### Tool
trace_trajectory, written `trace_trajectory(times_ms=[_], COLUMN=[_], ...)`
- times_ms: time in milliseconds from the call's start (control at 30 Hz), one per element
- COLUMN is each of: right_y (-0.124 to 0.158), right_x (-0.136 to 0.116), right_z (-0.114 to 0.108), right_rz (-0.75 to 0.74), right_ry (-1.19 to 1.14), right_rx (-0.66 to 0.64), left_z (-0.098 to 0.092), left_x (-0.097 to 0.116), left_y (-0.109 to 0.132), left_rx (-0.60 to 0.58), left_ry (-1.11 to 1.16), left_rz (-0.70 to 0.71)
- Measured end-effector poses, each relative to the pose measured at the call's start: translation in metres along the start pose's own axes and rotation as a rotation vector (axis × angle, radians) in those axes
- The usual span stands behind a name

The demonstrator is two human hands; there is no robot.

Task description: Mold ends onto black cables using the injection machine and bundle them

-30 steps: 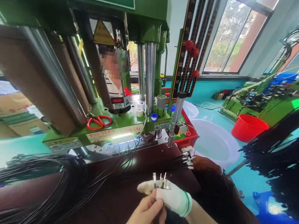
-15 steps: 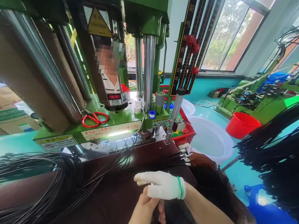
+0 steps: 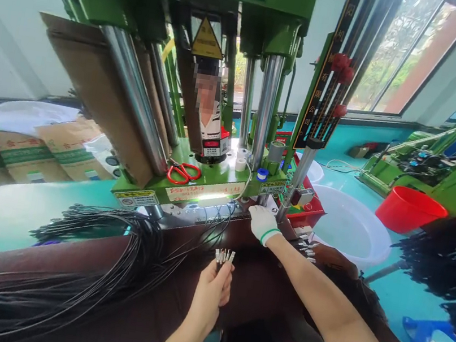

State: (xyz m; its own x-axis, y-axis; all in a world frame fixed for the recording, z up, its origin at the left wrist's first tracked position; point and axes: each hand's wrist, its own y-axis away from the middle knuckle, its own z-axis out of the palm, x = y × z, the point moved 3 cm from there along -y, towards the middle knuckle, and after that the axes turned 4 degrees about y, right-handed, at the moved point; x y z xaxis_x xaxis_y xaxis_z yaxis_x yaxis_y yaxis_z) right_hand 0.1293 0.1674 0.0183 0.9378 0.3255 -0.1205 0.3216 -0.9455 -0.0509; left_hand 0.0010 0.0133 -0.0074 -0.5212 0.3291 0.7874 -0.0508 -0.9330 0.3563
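Observation:
My bare left hand (image 3: 214,286) is closed around a small bunch of dark cables, with their silver metal connector ends (image 3: 224,256) sticking up above the fingers. Over the front of the green press, my right hand (image 3: 263,225), in a white glove with a green cuff band, reaches to the right end of the metal mould plate (image 3: 208,212). Its fingers look curled there, and what they grip is hidden. Thin black cables (image 3: 219,227) run from the plate across the dark red tabletop (image 3: 183,244).
A thick bundle of black cables (image 3: 135,243) lies at the left. Red-handled scissors (image 3: 183,173) rest on the press bed. Several connector-tipped cables (image 3: 307,247) lie at the table's right side, near a white tub (image 3: 351,224) and a red bucket (image 3: 410,211). More black cables hang far right.
My right hand has left my left hand and moved forward to the mould plate. The connector ends in my left hand now show upright. The view has swung left.

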Motion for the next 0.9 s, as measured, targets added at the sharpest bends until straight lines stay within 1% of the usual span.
trace_trajectory(times_ms=[67,133,233,333,433,467,500,533,600,633,667,767,900], right_y=[-0.007,-0.006,0.007,0.037,0.081,0.097,0.111,0.124,0.144,0.150,0.154,0.159,0.159], right_x=[-0.001,-0.003,-0.004,-0.001,0.004,0.005,0.004,0.003,0.000,-0.002,-0.003,-0.007,-0.011], right_z=[0.004,0.003,-0.003,-0.015,-0.021,-0.019,-0.016,-0.012,-0.002,0.003,0.007,0.015,0.013], right_rz=[0.025,0.018,-0.025,-0.042,0.010,0.053,0.105,0.163,0.265,0.298,0.314,0.313,0.299], right_ry=[0.045,0.063,0.028,-0.053,-0.154,-0.256,-0.415,-0.625,-1.062,-1.232,-1.338,-1.489,-1.509], right_rx=[-0.038,-0.110,-0.252,-0.319,-0.371,-0.399,-0.415,-0.408,-0.315,-0.246,-0.182,-0.066,-0.016], left_z=[-0.005,-0.007,-0.006,-0.005,-0.002,0.000,0.004,0.008,0.018,0.023,0.028,0.040,0.045], left_x=[-0.002,-0.004,-0.002,0.001,0.001,0.000,-0.002,-0.004,-0.010,-0.013,-0.016,-0.022,-0.025], left_y=[-0.001,0.000,0.002,0.004,0.005,0.005,0.005,0.005,0.005,0.004,0.004,0.004,0.002], left_rx=[0.014,0.022,0.021,-0.022,-0.052,-0.059,-0.070,-0.090,-0.144,-0.170,-0.193,-0.231,-0.248], left_ry=[-0.003,-0.016,-0.025,-0.026,-0.058,-0.079,-0.103,-0.129,-0.178,-0.196,-0.210,-0.245,-0.270], left_rz=[-0.001,-0.003,-0.001,0.013,0.007,-0.005,-0.021,-0.041,-0.082,-0.103,-0.122,-0.150,-0.154])
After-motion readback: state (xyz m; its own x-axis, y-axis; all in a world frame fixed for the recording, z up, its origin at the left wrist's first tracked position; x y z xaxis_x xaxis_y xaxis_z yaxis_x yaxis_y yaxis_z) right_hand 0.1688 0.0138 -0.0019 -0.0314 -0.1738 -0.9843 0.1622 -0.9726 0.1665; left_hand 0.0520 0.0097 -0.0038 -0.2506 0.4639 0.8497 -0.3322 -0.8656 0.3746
